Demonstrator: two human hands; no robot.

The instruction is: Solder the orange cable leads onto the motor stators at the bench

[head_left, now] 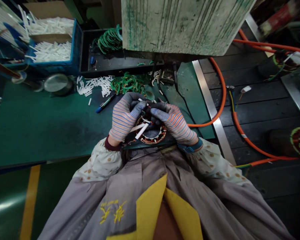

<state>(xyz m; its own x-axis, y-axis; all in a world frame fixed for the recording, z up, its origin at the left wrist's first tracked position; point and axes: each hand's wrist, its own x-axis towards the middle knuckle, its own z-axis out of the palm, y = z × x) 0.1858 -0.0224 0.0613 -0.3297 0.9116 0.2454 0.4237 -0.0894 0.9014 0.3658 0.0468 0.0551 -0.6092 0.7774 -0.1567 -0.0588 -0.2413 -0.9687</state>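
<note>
Both my hands wear striped knit gloves with dark fingertips, and they meet over a ring-shaped motor stator (152, 140) with copper windings at the table's front edge. My left hand (127, 115) is closed, thumb and fingers pinched on a thin wire (148, 105); a short white tip shows by its fingers. Close against it, my right hand (171, 118) is closed too, its fingertips at the same wire. What exactly lies between the fingertips is partly hidden. White insulating sleeves (142, 130) on the stator's leads stick out below the hands.
On the green tabletop (52, 133) lie a blue marker (105, 103), loose white sleeves (95, 85), green terminal strips (128, 83) and a round metal tin (58, 84). A blue crate (76, 46) of sleeves stands behind. A pale box (180, 26) overhangs the back. Orange cables (222, 100) cross the slatted right side.
</note>
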